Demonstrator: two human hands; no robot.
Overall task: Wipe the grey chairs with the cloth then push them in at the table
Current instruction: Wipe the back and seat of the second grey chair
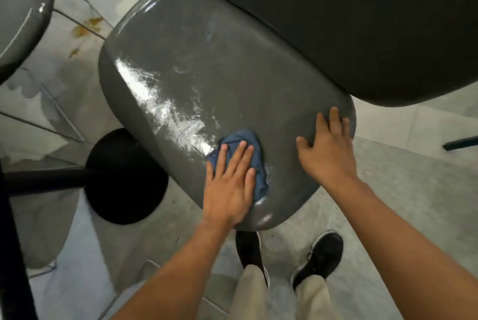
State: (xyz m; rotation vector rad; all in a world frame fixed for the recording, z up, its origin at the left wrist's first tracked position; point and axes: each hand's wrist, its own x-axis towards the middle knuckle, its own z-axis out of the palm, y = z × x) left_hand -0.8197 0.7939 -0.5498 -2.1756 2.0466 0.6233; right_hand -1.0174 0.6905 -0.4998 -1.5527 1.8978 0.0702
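A glossy grey chair seat (201, 81) fills the middle of the view, with wet shiny streaks along its left side. My left hand (230, 182) lies flat with straight fingers on a crumpled blue cloth (248, 143), pressing it onto the seat's near edge. My right hand (328, 146) rests open on the seat's right end, fingers spread over the rim. The dark backrest (349, 22) of the chair rises at the upper right. A second grey chair (20, 9) shows at the top left corner.
A black round base (124, 177) and a black bar (44, 177) of the table stand on the floor at the left. Clear acrylic chair legs (64, 17) stand on the pale tile. My two black shoes (318, 257) are just below the seat.
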